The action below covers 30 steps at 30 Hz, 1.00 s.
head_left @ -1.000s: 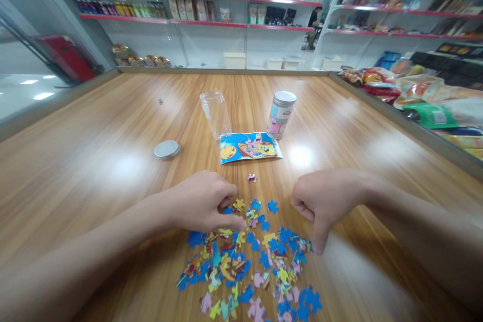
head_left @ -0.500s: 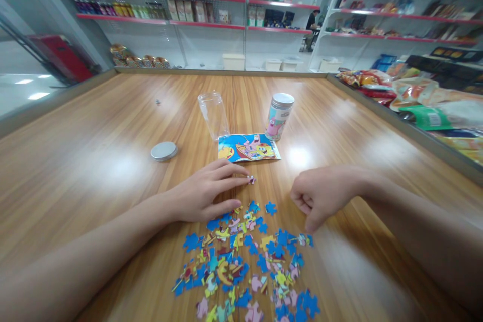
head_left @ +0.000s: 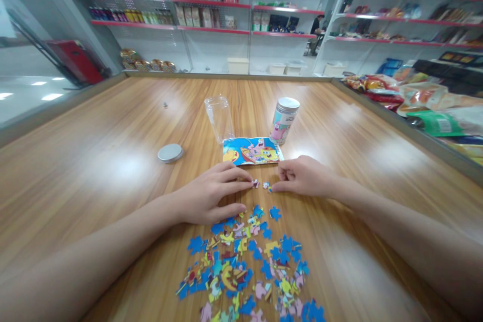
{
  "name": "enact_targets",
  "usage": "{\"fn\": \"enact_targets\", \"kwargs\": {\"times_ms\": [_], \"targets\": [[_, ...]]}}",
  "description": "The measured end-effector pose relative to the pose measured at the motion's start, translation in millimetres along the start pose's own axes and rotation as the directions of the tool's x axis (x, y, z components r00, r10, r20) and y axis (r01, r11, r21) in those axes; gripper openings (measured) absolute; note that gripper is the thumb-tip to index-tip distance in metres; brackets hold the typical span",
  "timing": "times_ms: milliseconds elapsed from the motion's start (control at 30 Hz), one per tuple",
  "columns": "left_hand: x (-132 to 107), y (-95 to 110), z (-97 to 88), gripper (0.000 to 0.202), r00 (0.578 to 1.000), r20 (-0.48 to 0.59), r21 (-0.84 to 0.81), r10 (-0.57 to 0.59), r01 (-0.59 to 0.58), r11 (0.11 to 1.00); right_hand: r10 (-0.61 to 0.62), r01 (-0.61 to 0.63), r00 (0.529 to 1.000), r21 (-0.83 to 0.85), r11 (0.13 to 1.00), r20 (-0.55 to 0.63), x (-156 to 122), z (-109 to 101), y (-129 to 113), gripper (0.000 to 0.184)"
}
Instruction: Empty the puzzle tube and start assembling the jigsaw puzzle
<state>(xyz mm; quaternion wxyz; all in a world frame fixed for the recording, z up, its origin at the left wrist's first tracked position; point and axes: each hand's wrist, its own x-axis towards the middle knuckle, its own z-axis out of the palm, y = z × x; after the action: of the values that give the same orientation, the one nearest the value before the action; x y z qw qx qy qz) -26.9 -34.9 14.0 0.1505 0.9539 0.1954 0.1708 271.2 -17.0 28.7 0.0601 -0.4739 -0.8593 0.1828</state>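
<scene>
1. I see a bare left hand (head_left: 213, 193) with slender fingers.
2. Behind the left hand, a bare left forearm (head_left: 113, 244), broadening rearward.
3. Right of the left hand, the right hand (head_left: 304, 177) and right forearm (head_left: 407, 226) are bare too.

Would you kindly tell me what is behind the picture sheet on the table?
Behind the picture sheet stand a clear jar and a lidded canister. Anything directly under the sheet is covered and cannot be seen.
</scene>
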Motion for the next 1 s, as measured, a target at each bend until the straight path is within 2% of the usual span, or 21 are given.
{"fn": "enact_targets", "kwargs": {"times_ms": [100, 267, 367, 467, 633, 833, 1000], "targets": [[0, 1, 0.3, 0.047, 1.0, -0.001, -0.005, -0.004, 0.004, 1.0, -0.098, 0.108, 0.985, 0.059, 0.992, -0.144, -2, 16, -10, 0.026], [-1, 0, 0.7, 0.047, 1.0, -0.003, 0.001, 0.001, -0.001, 1.0, -0.077, 0.096, 0.965, 0.067, 0.993, -0.249, -4, 27, -16, 0.03], [-1, 0, 0.6, 0.048, 1.0, -0.001, 0.003, -0.002, 0.002, 1.0, -0.109, 0.131, 0.959, 0.067, 0.989, -0.262, -3, 30, -13, 0.02], [-1, 0, 0.2, 0.048, 1.0, -0.001, 0.003, 0.007, -0.007, 1.0, -0.13, 0.156, 0.952, 0.071, 0.985, -0.278, -2, 32, -11, 0.024], [0, 2, 0.2, 0.051, 0.999, -0.03, 0.008, 0.036, -0.036, 0.999, -0.043, 0.074, 0.947, 0.086, 0.994, -0.317, -2, 34, -13, 0.023], [1, 2, 1.4, 0.053, 0.999, -0.003, 0.025, 0.045, -0.045, 0.999, -0.018, 0.043, 0.947, 0.071, 0.997, -0.321, 1, 36, -16, 0.024], [3, 4, 0.4, 0.048, 0.999, -0.012, 0.005, 0.047, -0.047, 0.999, -0.099, 0.12, 0.94, 0.046, 0.992, -0.325, 11, 38, -20, 0.02]]}}
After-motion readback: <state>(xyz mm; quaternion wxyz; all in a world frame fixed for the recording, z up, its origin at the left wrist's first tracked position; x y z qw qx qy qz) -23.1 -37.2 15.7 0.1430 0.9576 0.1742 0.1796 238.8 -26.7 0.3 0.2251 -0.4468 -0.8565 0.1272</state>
